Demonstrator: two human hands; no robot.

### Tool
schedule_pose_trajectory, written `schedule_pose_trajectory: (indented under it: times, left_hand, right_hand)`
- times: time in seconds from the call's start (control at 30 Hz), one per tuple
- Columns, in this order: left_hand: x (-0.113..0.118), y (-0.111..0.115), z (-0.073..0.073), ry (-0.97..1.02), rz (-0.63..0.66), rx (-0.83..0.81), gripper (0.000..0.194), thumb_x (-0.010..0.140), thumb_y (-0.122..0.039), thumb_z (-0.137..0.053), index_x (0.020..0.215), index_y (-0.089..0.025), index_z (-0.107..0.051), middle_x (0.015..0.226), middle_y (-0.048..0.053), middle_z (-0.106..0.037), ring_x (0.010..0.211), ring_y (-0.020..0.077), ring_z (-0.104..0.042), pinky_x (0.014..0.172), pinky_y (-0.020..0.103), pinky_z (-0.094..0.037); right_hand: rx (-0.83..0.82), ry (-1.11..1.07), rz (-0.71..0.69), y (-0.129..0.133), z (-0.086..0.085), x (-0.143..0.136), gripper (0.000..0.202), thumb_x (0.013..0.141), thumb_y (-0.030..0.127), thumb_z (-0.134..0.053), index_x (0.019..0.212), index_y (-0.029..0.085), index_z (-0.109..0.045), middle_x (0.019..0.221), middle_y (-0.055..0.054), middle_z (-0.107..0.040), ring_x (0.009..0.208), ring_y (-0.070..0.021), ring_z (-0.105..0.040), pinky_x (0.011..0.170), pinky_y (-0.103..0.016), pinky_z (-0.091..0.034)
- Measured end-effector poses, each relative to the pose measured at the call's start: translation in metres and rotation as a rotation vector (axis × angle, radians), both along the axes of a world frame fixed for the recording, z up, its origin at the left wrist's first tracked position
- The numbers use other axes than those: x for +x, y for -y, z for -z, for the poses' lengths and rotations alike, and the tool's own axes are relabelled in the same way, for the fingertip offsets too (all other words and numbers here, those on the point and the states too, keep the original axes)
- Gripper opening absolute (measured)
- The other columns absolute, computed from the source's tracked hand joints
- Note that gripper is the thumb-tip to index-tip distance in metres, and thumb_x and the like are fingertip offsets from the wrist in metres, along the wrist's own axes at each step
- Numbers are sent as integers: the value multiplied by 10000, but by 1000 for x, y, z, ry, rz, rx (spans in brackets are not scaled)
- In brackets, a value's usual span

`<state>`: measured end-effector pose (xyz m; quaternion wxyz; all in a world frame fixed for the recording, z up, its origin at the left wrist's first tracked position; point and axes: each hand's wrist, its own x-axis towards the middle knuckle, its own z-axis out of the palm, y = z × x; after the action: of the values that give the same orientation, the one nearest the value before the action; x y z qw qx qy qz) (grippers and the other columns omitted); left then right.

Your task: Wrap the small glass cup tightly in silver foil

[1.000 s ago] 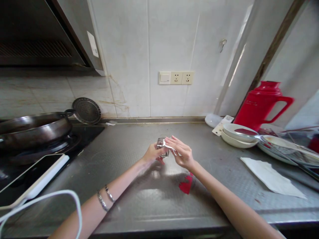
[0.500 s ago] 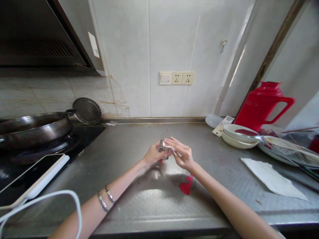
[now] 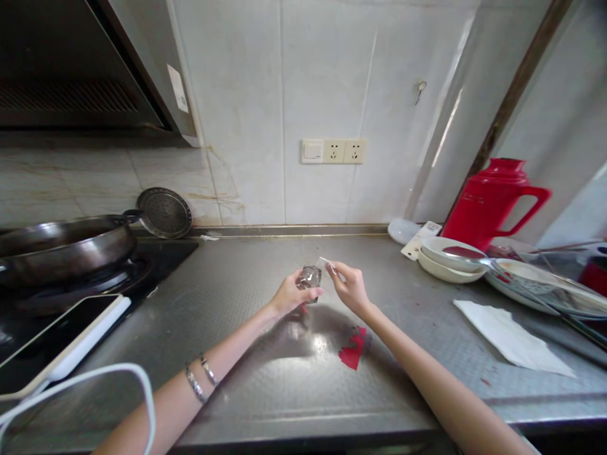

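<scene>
Above the middle of the steel counter, my left hand [image 3: 290,294] grips a small see-through, greyish, glossy object [image 3: 310,278], boxy in outline; its exact kind I cannot make out. Just to the right, my right hand [image 3: 349,285] pinches a thin whitish strip [image 3: 327,261] with a clear, film-like end. The two hands are apart, with a narrow gap between them. Below my right wrist, a torn red piece [image 3: 351,351] with ragged edges lies flat on the counter [image 3: 237,392].
At left a pan [image 3: 71,243] sits on the black stove, with a white-cased phone [image 3: 90,338] and a white cable [image 3: 114,366] nearer. At right are a red thermos [image 3: 488,202], stacked bowls [image 3: 448,268], plates and a white paper napkin [image 3: 515,341].
My right hand has drawn back from the glossy object and its fingers have closed on the thin strip. The object in my left hand is now more fully visible.
</scene>
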<state>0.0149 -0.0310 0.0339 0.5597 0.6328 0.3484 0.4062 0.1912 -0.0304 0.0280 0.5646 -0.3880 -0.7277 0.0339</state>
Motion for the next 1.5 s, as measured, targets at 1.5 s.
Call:
schedule_pose_trajectory:
  times: [1.5]
  left_hand:
    - [-3, -7, 10, -80, -179, 372, 786, 559, -312, -842, 1205, -192, -411, 1113, 101, -638, 1005, 218, -621, 912, 341, -454]
  right_hand:
    - [-547, -395, -373, 10, 4, -29, 409, 787, 494, -627, 1053, 183, -638, 1028, -74, -693, 919, -220, -658, 776, -335, -554]
